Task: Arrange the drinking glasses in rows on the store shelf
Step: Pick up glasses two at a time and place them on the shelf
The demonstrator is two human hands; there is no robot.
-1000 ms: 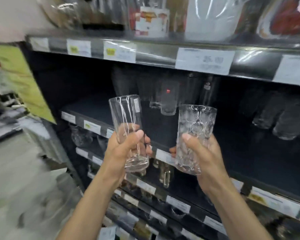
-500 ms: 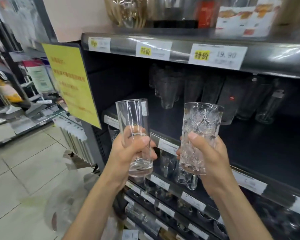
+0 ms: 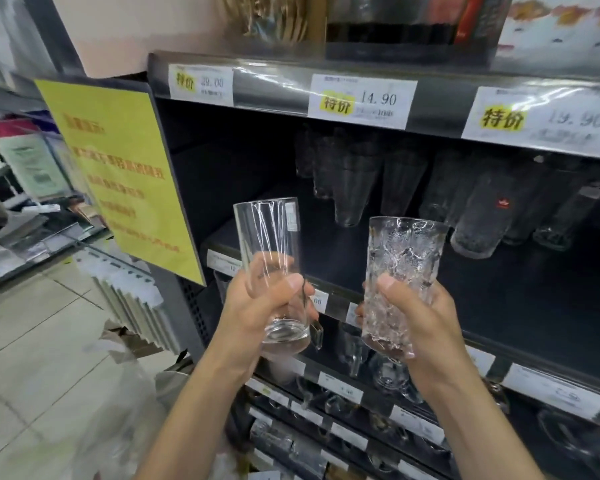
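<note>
The fingers [image 3: 293,284] of the left hand [image 3: 257,306] curl round the lower half of a smooth glass [image 3: 267,237], a tall, straight-sided tumbler held upright with its thick base just below the palm and a small white sticker near its rim. The right hand [image 3: 430,323] grips a textured glass [image 3: 404,258] the same way, thumb across the front and the other fingers wrapped behind, so that the patterned tumbler also stands upright, mouth up. The two glasses are side by side in the air, near each other but not touching, in front of the edge of a dark shelf [image 3: 499,292]. The front part of that shelf behind them is bare. Further in, toward the back wall, stands a cluster of dark glasses [image 3: 354,188], close together; one on the right carries a small red mark, and in the shadow I cannot tell how many rows they make. Above them, along the lip of the next shelf up, run white price labels [image 3: 362,100] with yellow patches. Packaged goods [image 3: 409,19] sit on top of it, blurred. Below the hands, the lower shelves [image 3: 343,393] hold more glassware behind their own label strips. A yellow sign [image 3: 118,174] with orange writing hangs on the left end of the unit, and pale floor tiles [image 3: 32,341] stretch away to the left.
</note>
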